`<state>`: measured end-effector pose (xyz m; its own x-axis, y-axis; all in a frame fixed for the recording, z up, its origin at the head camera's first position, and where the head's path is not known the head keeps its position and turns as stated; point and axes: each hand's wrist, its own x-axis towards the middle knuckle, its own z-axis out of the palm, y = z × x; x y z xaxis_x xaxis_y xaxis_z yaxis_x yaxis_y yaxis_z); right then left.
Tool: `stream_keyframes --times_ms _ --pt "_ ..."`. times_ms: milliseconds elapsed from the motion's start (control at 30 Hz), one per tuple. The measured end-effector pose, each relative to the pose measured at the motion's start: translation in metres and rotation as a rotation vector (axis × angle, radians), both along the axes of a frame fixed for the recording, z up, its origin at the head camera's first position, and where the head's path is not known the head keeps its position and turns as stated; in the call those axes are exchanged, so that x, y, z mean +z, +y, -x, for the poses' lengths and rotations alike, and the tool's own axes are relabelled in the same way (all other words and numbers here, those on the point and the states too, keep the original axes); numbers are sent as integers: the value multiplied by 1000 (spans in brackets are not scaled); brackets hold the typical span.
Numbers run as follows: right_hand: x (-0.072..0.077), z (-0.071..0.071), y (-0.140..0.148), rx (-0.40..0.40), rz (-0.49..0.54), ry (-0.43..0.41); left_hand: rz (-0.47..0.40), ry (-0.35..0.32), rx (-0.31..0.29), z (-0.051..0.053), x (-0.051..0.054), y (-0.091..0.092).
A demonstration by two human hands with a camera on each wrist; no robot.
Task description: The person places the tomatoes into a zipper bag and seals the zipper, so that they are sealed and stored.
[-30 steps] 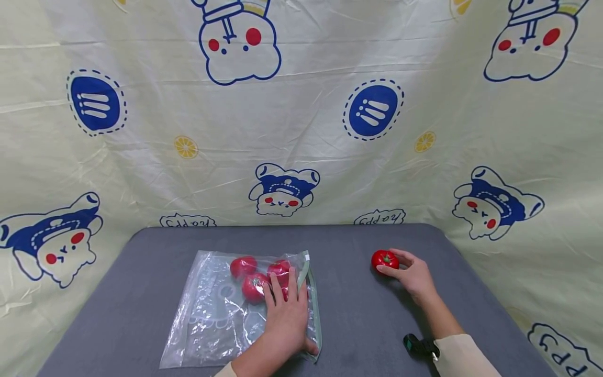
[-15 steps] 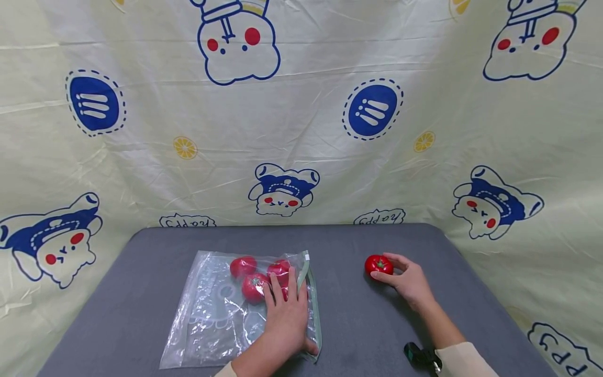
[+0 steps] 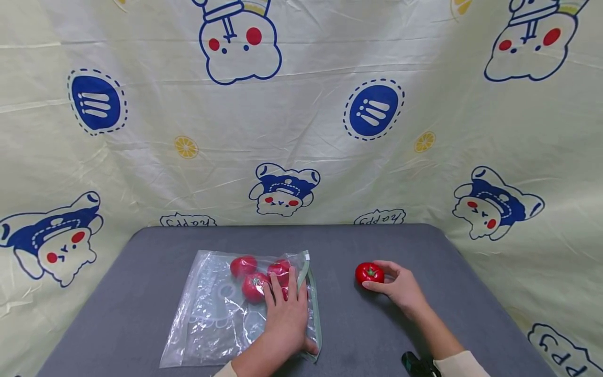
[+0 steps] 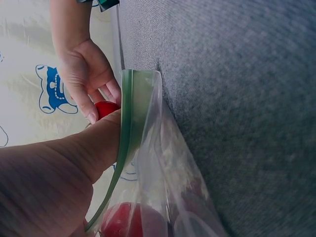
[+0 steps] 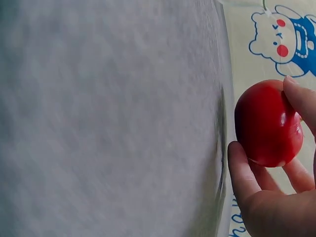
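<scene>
My left hand (image 3: 288,320) lies with fingers spread on a clear plastic zip bag (image 3: 202,335) at the table's left-centre. Several red tomatoes (image 3: 254,287) are inside it, partly covered by the fingers. The thumb is at the bag's green-edged right side; in the left wrist view its tip goes behind the green zip strip (image 4: 127,113), where the mouth gapes. To the right, my right hand (image 3: 404,293) holds one red tomato (image 3: 369,274) between thumb and fingers, stem side up. In the right wrist view the tomato (image 5: 266,123) is held by the fingertips, apart from the bag.
A grey cloth-covered table (image 3: 339,335) carries everything. Behind it hangs a pale printed curtain (image 3: 311,115) with blue cartoon figures. A black device (image 3: 414,362) sits at the right wrist, by the cream sleeve (image 3: 459,364).
My right hand has carried the tomato leftward and nearer to me, closer to the bag. The left hand and the bag have stayed in place.
</scene>
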<state>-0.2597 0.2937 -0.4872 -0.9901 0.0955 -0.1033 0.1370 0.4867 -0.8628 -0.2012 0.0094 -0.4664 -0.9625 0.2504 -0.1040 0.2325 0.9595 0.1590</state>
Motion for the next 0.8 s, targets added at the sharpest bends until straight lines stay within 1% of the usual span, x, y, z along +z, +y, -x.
stream_keyframes --times_ms 267,400,567,700,800 --pt "3 -10 -16 40 27 -23 -2 -13 4 1 0 1" --pt "3 -13 -24 45 51 -22 4 -9 8 1 0 1" --pt "3 -16 -33 64 118 -24 -2 -1 13 -1 0 1" --pt "2 -18 -40 85 178 -36 -16 -1 28 0 0 1" --pt "3 -19 -45 103 205 -41 -18 -7 41 0 0 1"
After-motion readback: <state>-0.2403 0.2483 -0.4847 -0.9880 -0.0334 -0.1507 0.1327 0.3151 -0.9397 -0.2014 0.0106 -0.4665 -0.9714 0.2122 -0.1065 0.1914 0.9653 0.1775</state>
